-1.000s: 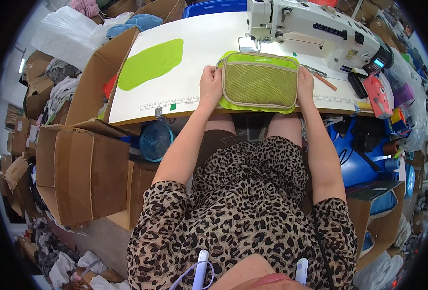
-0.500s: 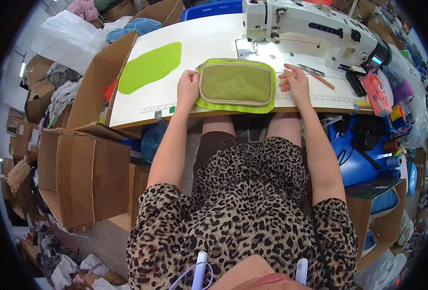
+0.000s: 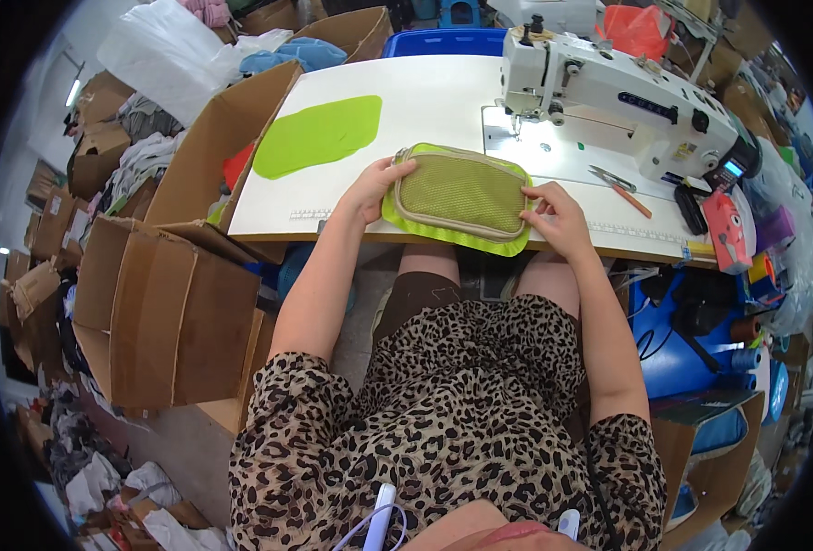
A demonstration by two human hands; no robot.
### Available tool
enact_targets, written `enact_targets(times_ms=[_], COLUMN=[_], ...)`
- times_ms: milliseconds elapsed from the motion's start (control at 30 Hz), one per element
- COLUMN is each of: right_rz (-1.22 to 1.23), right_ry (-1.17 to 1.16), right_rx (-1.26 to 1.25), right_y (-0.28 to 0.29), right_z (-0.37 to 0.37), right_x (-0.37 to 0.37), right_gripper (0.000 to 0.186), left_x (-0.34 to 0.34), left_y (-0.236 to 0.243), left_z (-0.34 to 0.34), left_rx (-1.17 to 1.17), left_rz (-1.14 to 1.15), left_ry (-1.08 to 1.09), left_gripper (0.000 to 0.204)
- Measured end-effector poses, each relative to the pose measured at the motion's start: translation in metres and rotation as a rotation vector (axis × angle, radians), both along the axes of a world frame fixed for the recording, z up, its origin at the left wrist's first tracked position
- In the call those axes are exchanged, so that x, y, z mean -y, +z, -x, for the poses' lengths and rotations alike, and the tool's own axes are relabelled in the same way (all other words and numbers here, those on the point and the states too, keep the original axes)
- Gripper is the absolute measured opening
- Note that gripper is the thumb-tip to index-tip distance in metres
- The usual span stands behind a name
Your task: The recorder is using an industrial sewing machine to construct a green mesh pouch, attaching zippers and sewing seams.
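A green pouch (image 3: 457, 193) with an olive mesh panel and beige piping lies at the table's front edge, slightly slanted, over a green lining or layer whose margin shows around it. My left hand (image 3: 374, 188) grips its upper left corner, thumb on top. My right hand (image 3: 551, 213) pinches its right edge with thumb and forefinger. Flat lime fabric pieces (image 3: 314, 133) lie to the left. Behind the pouch stands a white sewing machine (image 3: 608, 87). Metal thread snips (image 3: 605, 176) and an orange pencil-like tool (image 3: 631, 202) lie right of my right hand.
Open cardboard boxes (image 3: 149, 312) crowd the table's left side. A pink case (image 3: 729, 239) and a black object (image 3: 689, 209) sit at the table's right end. A blue bin (image 3: 443, 41) is behind the table, and a blue surface (image 3: 677, 344) with cords lies below right.
My right hand, off the pouch half a second ago, now pinches its right edge. The pouch has turned slightly, its right end lower. The whole view has shifted a little, with the table lower in frame.
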State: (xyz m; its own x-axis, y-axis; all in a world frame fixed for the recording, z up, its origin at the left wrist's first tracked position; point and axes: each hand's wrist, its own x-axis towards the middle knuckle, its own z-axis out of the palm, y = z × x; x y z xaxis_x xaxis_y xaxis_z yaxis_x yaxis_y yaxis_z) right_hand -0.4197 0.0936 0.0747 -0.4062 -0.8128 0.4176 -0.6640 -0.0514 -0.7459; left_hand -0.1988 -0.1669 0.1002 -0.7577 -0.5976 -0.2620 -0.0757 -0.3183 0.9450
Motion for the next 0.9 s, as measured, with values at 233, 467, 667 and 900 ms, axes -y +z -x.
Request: enact_targets(times_ms=[233, 467, 667, 900], right_rz=[0.099, 0.358, 0.396, 0.459], right_ry=[0.02, 0.185, 0.177, 0.102], right_rx=[0.178, 0.515, 0.826, 0.959], right_y=[-0.015, -0.005, 0.005, 0.009], right_z=[0.025, 0.007, -0.009, -0.002], right_x=[-0.002, 0.005, -0.013, -0.016], right_gripper=[0.061, 0.107, 0.09, 0.08], left_x=[-0.017, -0.047, -0.077, -0.109], left_y=[0.016, 0.002, 0.01, -0.021], left_z=[0.004, 0.006, -0.009, -0.016], left_rx=[-0.147, -0.547, -0.722, -0.724], left_rz=[0.064, 0.156, -0.202, -0.433], left_ry=[-0.027, 0.101, -0.104, -0.154], left_gripper=[0.052, 0.055, 0.074, 0.045])
